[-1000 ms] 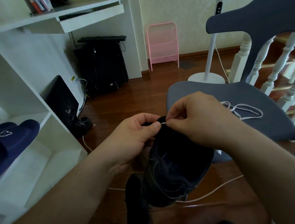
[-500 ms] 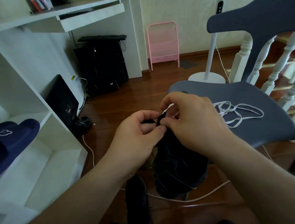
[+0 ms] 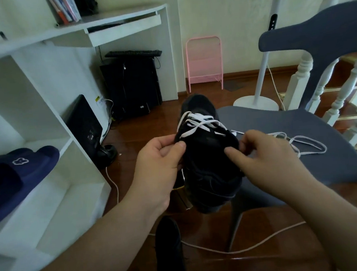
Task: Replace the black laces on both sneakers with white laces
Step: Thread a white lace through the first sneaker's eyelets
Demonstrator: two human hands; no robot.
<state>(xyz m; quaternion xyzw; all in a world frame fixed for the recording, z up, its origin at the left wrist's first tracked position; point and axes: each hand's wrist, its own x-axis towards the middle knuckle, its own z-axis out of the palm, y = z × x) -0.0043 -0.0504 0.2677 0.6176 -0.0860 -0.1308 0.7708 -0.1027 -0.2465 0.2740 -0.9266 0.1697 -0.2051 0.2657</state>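
Head camera view, looking down at two bare forearms that hold a black sneaker at the centre, toe pointing to 12 o'clock. White laces cross in flat bands over the upper part of its tongue; the lower eyelets near the ankle are too dark to make out. The left hand pinches the sneaker's collar at 9 o'clock between thumb and curled fingers. The right hand grips the opposite edge at 3 o'clock, thumb stretched along the dark fabric and fingers curled at the collar's edge; whether they also pinch the lace cannot be told. A loose length of the white lace trails from the sneaker onto the smooth grey-blue seat of a chair at 3 o'clock, lying in thin loops. A second dark sneaker stands on the glossy wooden floor at 6 o'clock, its lower part cut off by the frame. At 9 o'clock a white shelf carries a navy slipper, soft-looking with a small white flower outline.
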